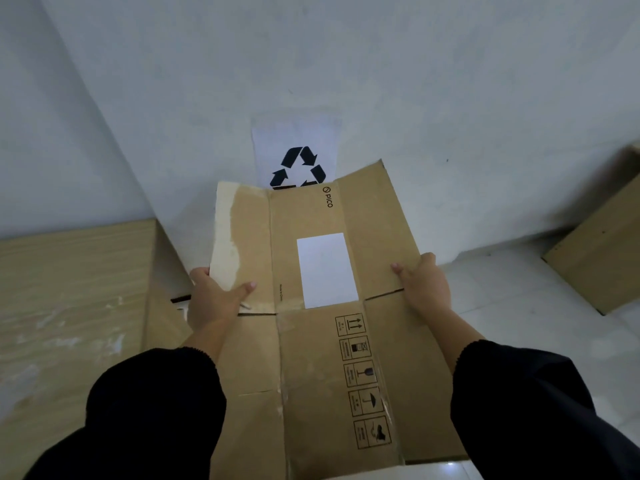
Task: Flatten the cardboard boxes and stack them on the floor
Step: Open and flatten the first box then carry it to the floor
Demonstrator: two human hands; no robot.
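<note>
Head view, looking down into a room corner. A pale, plain wall [381,64] fills the far half of the scene and meets a light tiled floor [519,292] at its foot. Fixed to the wall at centre is a white paper sign [298,140] bearing a black recycling symbol, its lower edge hidden behind cardboard. At left lies a light wood-grain surface [69,306] with whitish scuffs; whether it is a tabletop or a board cannot be told. At far right an unflattened cardboard box [602,251] rests on the floor against the wall, well apart from the hands. The flattened cardboard box [311,358] occupies the centre, held up in front of the person and tilted toward the wall, its far edge just below the sign. It is brown, creased into lengthwise panels, with flaps opened out at the far end; the far-left flap shows a pale torn strip. A blank white label [327,270] sits on the middle panel, the word "PICO" is printed near the far edge, and a column of black handling symbols runs along the near part. The left hand [214,299] grips the left edge, thumb on top, fingers beneath. The right hand [424,282] clasps the right edge likewise. Both arms wear dark sleeves [526,403].
</note>
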